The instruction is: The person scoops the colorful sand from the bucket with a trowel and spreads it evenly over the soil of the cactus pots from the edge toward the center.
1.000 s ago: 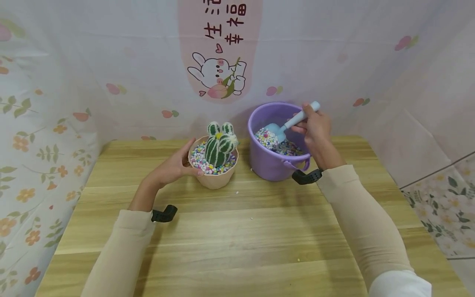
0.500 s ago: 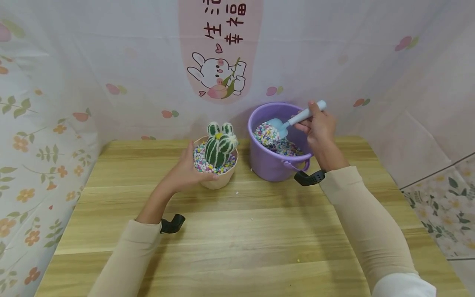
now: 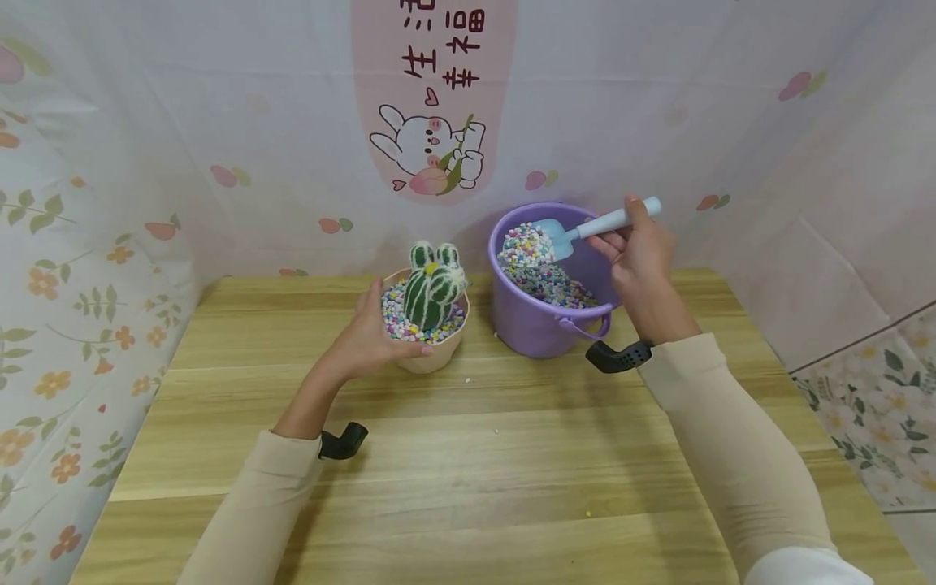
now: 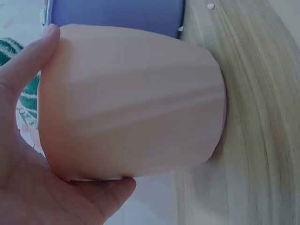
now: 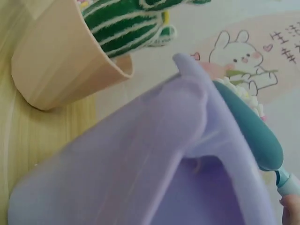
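Observation:
My left hand (image 3: 369, 341) grips the peach flowerpot (image 4: 136, 103), thumb at the near side of the rim and fingers round the far left side. In the pot, a green-and-white knitted cactus (image 3: 427, 296) stands among colourful pebbles (image 3: 395, 313). With my right hand (image 3: 642, 252) I hold a light blue toy shovel (image 3: 614, 222) by its handle. Its blade (image 5: 253, 129) bears a heap of pastel pebbles (image 3: 528, 245) and is at the level of the purple bucket's (image 3: 530, 325) rim, over the opening. More pebbles (image 3: 552, 284) lie inside the bucket.
Pot and bucket stand side by side at the back of the wooden table (image 3: 468, 479), close to a cloth backdrop (image 3: 278, 122). The bucket's handle (image 3: 588, 329) hangs at its front right. A few stray pebbles (image 3: 468, 379) dot the tabletop.
The loaded shovel has risen from the pebbles to the bucket's rim, my right hand moving up and right. My left hand has shifted right, its thumb further along the pot's near side.

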A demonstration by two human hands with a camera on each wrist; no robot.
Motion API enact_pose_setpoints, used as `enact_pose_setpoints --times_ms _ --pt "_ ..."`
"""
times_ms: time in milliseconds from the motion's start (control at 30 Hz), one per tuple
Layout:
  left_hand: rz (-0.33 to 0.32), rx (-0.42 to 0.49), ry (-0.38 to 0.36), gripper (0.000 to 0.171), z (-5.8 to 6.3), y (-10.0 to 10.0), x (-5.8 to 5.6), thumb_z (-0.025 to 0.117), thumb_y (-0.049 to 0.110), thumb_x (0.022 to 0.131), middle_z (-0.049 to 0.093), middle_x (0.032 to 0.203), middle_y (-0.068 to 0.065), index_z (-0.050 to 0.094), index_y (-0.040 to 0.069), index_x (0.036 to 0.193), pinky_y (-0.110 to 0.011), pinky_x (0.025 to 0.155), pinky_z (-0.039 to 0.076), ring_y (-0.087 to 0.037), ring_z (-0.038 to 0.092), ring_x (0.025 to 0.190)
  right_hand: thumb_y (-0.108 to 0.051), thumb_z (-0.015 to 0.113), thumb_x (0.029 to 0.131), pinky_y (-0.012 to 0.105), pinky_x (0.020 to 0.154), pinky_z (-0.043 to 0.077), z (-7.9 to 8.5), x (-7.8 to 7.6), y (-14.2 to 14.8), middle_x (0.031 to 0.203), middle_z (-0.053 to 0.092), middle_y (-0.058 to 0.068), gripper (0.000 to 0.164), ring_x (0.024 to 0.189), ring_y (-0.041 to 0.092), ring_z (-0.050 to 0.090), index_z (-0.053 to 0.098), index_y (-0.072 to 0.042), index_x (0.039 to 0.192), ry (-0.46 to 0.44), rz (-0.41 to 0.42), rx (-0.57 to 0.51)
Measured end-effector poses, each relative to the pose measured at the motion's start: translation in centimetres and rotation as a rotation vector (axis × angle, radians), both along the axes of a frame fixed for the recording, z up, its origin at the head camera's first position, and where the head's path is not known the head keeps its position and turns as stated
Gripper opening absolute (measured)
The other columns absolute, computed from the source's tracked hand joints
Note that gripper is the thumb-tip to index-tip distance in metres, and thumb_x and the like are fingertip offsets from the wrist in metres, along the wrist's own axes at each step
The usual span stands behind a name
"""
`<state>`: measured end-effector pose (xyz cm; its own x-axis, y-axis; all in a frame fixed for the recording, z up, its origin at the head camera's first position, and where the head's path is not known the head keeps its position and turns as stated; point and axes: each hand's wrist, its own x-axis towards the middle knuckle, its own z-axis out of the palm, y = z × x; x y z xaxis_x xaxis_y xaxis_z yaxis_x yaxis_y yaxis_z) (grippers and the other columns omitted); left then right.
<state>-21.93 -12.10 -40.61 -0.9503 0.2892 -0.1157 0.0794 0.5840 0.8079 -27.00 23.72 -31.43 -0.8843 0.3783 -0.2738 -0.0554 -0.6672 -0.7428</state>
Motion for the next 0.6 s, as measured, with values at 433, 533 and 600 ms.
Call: enact_pose_setpoints --times_ms 433,533,600 --pt "-0.141 -0.003 -0.014 0.133 -0.1 -1.6 -1.1 0.086 0.044 0.068 0.010 0.156 -0.023 -0.008 0.011 0.156 -0.060 0.111 0.026 -0.041 0.024 0.139 -0.017 0.068 0.092 0.045 0.084 0.050 0.2 2.6 0.5 0.105 0.061 0.018 0.044 0.106 0.032 0.066 0.048 -0.016 0.131 0.021 0.062 -0.215" --pt "-0.168 0.004 -0.029 0.132 0.0 -2.0 -1.4 0.086 0.043 0.068 0.007 0.158 -0.021 -0.008 0.011 0.156 -0.060 0.112 0.023 -0.039 0.020 0.142 -0.017 0.068 0.092 0.045 0.096 0.043 0.1 3.1 0.4 0.119 0.057 0.017 0.045 0.126 0.031 0.053 0.049 -0.018 0.133 0.021 0.065 -0.247" --pt "-0.187 0.014 -0.032 0.131 -0.1 -2.2 -1.5 0.086 0.043 0.069 0.007 0.158 -0.020 -0.006 0.011 0.156 -0.060 0.112 0.023 -0.038 0.020 0.142 -0.017 0.067 0.092 0.045 0.101 0.039 0.0 3.4 0.3 0.126 0.055 0.016 0.044 0.133 0.030 0.046 0.051 -0.020 0.133 0.019 0.062 -0.277"
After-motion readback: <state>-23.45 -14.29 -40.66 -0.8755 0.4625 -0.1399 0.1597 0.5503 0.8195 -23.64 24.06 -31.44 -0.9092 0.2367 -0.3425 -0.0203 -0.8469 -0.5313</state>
